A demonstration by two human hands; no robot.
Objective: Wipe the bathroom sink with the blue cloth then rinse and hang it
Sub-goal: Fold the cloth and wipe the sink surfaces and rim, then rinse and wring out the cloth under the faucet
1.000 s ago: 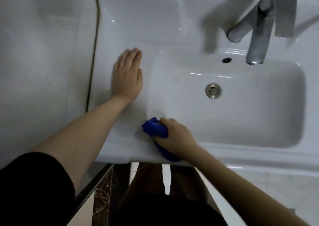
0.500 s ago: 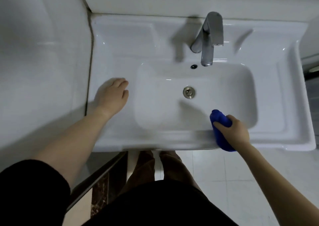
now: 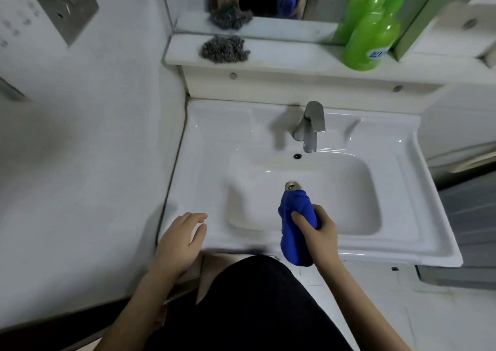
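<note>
The white bathroom sink point(image 3: 402, 216) fills the middle of the view, with a steel tap point(image 3: 310, 126) at its back and a metal drain point(image 3: 291, 185) in the basin. My right hand point(image 3: 320, 236) grips the bunched blue cloth point(image 3: 295, 224), held upright over the basin's front rim, its top near the drain. My left hand point(image 3: 182, 239) hovers over the sink's front left corner with fingers apart and nothing in it.
A shelf point(image 3: 290, 55) above the sink carries a grey steel scourer point(image 3: 224, 49) and a green bottle point(image 3: 371, 37) in front of a mirror. A tiled wall point(image 3: 94, 149) stands close on the left. White floor tiles lie below on the right.
The view has pulled back and up. My right hand has lifted the cloth off the front rim toward the basin's middle. My left hand has left the left ledge and drawn back to the front corner.
</note>
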